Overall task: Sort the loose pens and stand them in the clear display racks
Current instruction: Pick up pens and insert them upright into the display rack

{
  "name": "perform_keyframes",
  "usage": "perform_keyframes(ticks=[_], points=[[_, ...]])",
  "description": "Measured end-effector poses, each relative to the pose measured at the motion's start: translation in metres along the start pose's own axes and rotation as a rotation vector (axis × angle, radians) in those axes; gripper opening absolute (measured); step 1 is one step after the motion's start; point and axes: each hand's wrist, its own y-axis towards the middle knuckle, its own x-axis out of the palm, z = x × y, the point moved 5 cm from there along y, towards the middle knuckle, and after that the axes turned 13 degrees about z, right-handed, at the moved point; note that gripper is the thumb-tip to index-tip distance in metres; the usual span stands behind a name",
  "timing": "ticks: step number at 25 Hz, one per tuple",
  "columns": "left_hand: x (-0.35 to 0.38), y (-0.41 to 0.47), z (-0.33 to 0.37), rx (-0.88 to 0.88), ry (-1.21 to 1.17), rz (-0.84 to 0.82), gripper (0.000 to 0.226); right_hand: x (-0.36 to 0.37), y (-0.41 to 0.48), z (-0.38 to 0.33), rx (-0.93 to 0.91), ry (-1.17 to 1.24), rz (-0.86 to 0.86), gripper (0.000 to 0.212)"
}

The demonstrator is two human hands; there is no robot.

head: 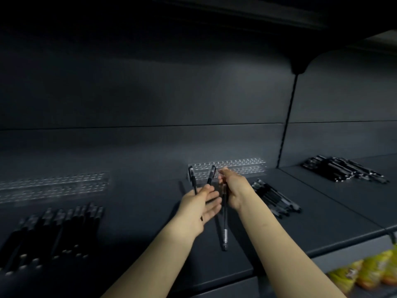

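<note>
- Left clear rack (53, 186), with a loose pile of black pens (55, 231) in front of it: both blurred. I can't make out any pens standing in it.
- Risk, left side: the two capped pens (193, 181) splay apart in a V. A loose hold could let one slide out and drop onto the shelf (139, 244).
- Risk, centre: the middle clear rack (232, 168) has small, faint holes in dim light, so a pen could miss a hole, or a knock could push the rack back.
- Risk, right side: the forearm passes just beside the middle pen pile (277, 198) and a sweep could scatter it. A far pile (343, 171) lies well apart.
- Left-hand grip (204, 203): palm up, fingers mostly straight. The thumb seems to pin the two pens near their lower ends.
- Right-hand grip (234, 190): fingers curled round the top of a long black pen (224, 224) that hangs down, clear of the shelf, just in front of the middle rack.
</note>
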Motion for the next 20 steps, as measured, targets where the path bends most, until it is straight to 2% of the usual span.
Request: perform_keyframes(ticks=[3,8,11,15,17,20], points=[[0.029,0.016,-0.017,0.028,0.054,0.038,0.019,-0.040,0.035,-0.010,-0.007,-0.083,0.008,0.018],[0.037,0.033,-0.015,0.099,0.061,0.190,0.016,-0.056,0.060,-0.019,-0.090,-0.223,-0.188,0.008],[0.034,0.035,-0.016,0.143,0.046,0.230,0.015,-0.068,0.055,-0.026,-0.301,-0.499,-0.248,0.001],[0.031,0.035,-0.015,0.155,0.017,0.193,0.014,-0.088,0.038,-0.025,-0.538,-1.036,-0.242,0.019],[0.033,0.034,-0.017,0.164,0.050,0.180,0.011,-0.089,0.033,-0.027,-0.559,-1.079,-0.224,0.028],[0.033,0.033,-0.017,0.139,0.050,0.162,0.013,-0.082,0.035,-0.023,-0.441,-0.999,-0.241,0.031]])
